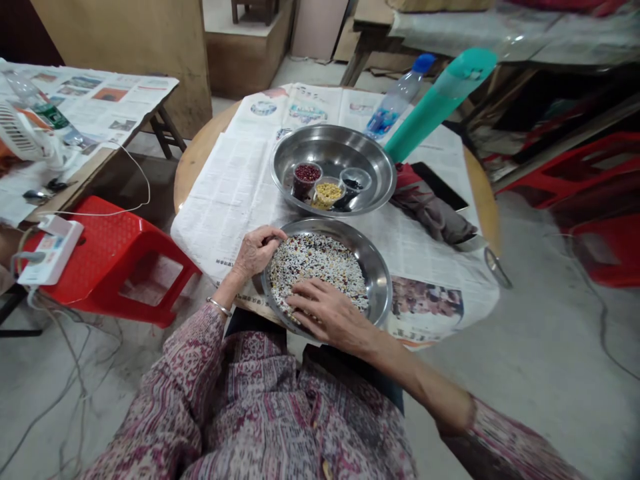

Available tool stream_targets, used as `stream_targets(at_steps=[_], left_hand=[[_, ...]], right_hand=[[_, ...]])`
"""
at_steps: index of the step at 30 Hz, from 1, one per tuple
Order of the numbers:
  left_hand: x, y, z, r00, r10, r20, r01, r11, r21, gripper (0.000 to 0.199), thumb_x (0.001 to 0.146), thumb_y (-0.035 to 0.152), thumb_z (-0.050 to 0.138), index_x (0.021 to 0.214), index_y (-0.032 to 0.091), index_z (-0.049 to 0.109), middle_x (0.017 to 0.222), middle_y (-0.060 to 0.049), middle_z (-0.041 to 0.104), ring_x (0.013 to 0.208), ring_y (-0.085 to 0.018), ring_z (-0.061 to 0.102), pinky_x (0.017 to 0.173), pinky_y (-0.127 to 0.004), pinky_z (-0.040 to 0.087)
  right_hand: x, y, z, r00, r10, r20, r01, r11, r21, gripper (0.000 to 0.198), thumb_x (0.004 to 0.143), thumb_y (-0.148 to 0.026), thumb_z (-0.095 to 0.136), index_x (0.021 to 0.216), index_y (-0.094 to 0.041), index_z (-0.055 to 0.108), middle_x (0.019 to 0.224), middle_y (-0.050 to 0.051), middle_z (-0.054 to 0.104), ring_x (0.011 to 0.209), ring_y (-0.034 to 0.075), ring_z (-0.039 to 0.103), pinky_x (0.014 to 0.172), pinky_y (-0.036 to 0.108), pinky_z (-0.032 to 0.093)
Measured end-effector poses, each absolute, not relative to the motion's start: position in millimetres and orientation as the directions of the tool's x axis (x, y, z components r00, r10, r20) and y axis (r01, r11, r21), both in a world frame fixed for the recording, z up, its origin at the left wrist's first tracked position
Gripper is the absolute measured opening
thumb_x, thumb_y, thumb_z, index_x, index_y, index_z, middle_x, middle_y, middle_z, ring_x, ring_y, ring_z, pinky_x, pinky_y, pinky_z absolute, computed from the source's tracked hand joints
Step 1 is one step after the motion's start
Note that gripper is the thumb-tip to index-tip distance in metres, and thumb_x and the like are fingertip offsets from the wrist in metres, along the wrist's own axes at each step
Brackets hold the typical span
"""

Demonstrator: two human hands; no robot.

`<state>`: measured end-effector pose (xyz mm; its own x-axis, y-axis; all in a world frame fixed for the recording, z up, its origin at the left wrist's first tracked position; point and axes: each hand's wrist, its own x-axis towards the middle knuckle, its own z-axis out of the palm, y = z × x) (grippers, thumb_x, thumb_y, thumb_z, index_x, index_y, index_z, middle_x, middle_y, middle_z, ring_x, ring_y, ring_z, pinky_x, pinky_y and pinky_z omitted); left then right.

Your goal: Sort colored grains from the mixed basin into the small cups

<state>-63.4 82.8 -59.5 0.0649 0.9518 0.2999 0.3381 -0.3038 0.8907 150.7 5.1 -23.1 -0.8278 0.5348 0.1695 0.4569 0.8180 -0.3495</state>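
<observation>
A shallow steel basin (381, 283) at the table's near edge holds a mix of white grains (320, 260) with dark red, yellow and black beans among them. My left hand (257, 250) grips its left rim, fingers curled at the edge. Spread over the front of the mix, my right hand (333, 313) touches the grains, its fingers apart. Just behind stands a deeper steel basin (345, 141) with three clear cups inside: a cup of dark red beans (307, 175), a cup of yellow beans (329, 193) and a cup of black beans (353, 184).
Newspaper (225, 193) covers the round table. Behind the basins are a plastic bottle (395, 100) and a tall green container (440, 103). A grey and red cloth (430, 207) and a dark phone-like slab (443, 183) lie right. A red stool (115, 260) bears a power strip (53, 250) at left.
</observation>
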Motion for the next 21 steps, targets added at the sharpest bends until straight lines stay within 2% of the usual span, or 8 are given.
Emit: stream_targets(at_steps=[2, 5, 9, 13, 17, 21], left_hand=[[-63.5, 83.0, -59.7, 0.064, 0.952, 0.298, 0.335, -0.302, 0.893, 0.022, 0.081, 0.005, 0.054, 0.084, 0.016, 0.073, 0.069, 0.002, 0.057, 0.063, -0.01, 0.045, 0.062, -0.023, 0.038], [-63.6, 82.6, -58.8, 0.066, 0.953, 0.296, 0.33, -0.301, 0.895, 0.023, 0.08, 0.004, 0.054, 0.084, 0.016, 0.073, 0.066, 0.003, 0.054, 0.062, -0.01, 0.043, 0.062, -0.023, 0.037], [-63.2, 81.1, -56.3, 0.063, 0.956, 0.287, 0.332, -0.291, 0.897, 0.022, 0.081, 0.005, 0.054, 0.084, 0.016, 0.073, 0.064, 0.003, 0.053, 0.061, -0.01, 0.042, 0.06, -0.023, 0.037], [-62.9, 80.5, -55.1, 0.057, 0.958, 0.28, 0.327, -0.283, 0.902, 0.02, 0.082, 0.007, 0.055, 0.084, 0.016, 0.073, 0.064, 0.003, 0.053, 0.06, -0.01, 0.042, 0.059, -0.022, 0.037], [-62.9, 80.7, -55.6, 0.057, 0.958, 0.281, 0.326, -0.284, 0.902, 0.022, 0.081, 0.004, 0.055, 0.084, 0.016, 0.073, 0.065, 0.003, 0.055, 0.06, -0.01, 0.043, 0.06, -0.023, 0.038], [-63.1, 80.8, -55.9, 0.062, 0.959, 0.277, 0.326, -0.281, 0.903, 0.021, 0.081, 0.005, 0.055, 0.084, 0.016, 0.072, 0.067, 0.002, 0.057, 0.061, -0.01, 0.044, 0.061, -0.023, 0.038]], right_hand=[[170.6, 5.5, -24.4, -0.823, 0.541, 0.173, 0.469, 0.82, -0.328, 0.019, 0.097, -0.023, 0.053, 0.107, -0.02, 0.068, 0.112, 0.01, 0.067, 0.104, 0.024, 0.058, 0.091, 0.042, 0.054], [195.9, 17.3, -31.4, -0.752, 0.628, 0.201, 0.57, 0.772, -0.281, 0.019, 0.097, -0.022, 0.052, 0.104, -0.019, 0.07, 0.11, 0.011, 0.067, 0.103, 0.024, 0.059, 0.091, 0.043, 0.055], [210.1, 41.3, -40.5, -0.561, 0.78, 0.277, 0.741, 0.623, -0.252, 0.023, 0.097, -0.024, 0.049, 0.104, -0.019, 0.071, 0.109, 0.012, 0.067, 0.105, 0.027, 0.06, 0.093, 0.045, 0.055], [203.3, 55.1, -42.2, -0.432, 0.851, 0.3, 0.83, 0.505, -0.237, 0.027, 0.096, -0.023, 0.047, 0.111, -0.017, 0.07, 0.112, 0.015, 0.066, 0.109, 0.029, 0.06, 0.095, 0.045, 0.054], [188.4, 46.8, -40.2, -0.444, 0.868, 0.222, 0.836, 0.491, -0.246, 0.029, 0.096, -0.031, 0.053, 0.117, -0.018, 0.067, 0.114, 0.014, 0.065, 0.111, 0.029, 0.06, 0.092, 0.043, 0.056], [176.3, 23.1, -35.9, -0.556, 0.82, 0.137, 0.738, 0.563, -0.373, 0.022, 0.095, -0.032, 0.058, 0.112, -0.02, 0.067, 0.105, 0.01, 0.065, 0.099, 0.024, 0.064, 0.087, 0.039, 0.057]])
